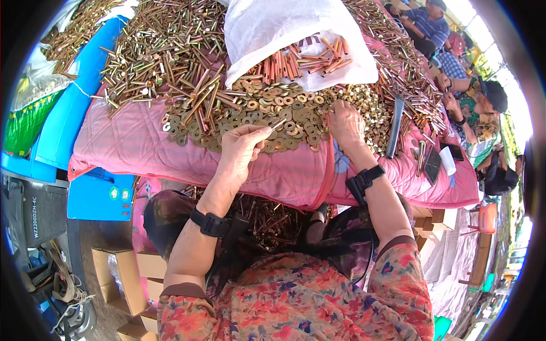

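Note:
My left hand [239, 149] is closed in a pinch on a slim metal bolt [277, 125], its shiny end pointing up and right over a heap of brass-coloured washers [293, 120]. To the right, my right hand [347, 124] reaches down with bent fingers at the border between the washers and a pile of small gold nuts [372, 111]. Its fingertips are partly hidden, so whatever they pinch cannot be made out. Beyond both hands, a white sack [290, 28] lies with its mouth toward me, spilling reddish-copper metal tubes [284, 65].
Long gold bolts [165, 62] cover much of the pink quilted cloth [131, 136]. On the right lie a dark metal bar [395, 126], a phone [452, 152] and a white roll [447, 161]. Blue plastic [85, 91] stands left; cardboard boxes [122, 278] sit below. Other people [429, 25] sit at the far right.

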A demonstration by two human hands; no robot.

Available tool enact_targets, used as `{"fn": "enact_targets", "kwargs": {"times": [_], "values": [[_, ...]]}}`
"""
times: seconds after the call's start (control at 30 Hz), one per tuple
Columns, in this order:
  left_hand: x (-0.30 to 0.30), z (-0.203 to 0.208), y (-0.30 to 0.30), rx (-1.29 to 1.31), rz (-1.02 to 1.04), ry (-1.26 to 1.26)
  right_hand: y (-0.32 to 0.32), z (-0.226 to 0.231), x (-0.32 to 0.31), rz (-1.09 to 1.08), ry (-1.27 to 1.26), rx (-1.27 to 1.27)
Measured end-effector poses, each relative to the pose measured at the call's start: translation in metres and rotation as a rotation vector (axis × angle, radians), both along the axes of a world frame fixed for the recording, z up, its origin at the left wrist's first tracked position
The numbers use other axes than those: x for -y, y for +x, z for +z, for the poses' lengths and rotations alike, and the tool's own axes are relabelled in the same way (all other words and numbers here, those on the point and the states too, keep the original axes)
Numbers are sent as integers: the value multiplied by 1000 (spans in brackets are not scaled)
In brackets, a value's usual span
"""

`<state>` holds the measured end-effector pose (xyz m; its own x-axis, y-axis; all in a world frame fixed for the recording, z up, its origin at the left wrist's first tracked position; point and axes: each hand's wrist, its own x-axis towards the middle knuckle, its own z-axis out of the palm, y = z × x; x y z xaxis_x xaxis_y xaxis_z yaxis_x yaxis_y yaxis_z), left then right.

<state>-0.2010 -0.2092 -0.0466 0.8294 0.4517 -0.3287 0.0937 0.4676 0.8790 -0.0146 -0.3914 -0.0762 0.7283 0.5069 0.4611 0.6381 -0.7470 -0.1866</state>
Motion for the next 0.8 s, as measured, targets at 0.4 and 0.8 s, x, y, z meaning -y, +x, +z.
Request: {"fn": "enact_targets", "kwargs": {"times": [0.4, 0.8], "values": [[-2, 7, -5, 116, -27, -76, -76, 48, -19, 591, 724, -957], [-2, 4, -4, 153, -50, -82, -92, 48, -25, 550, 755, -930]]}}
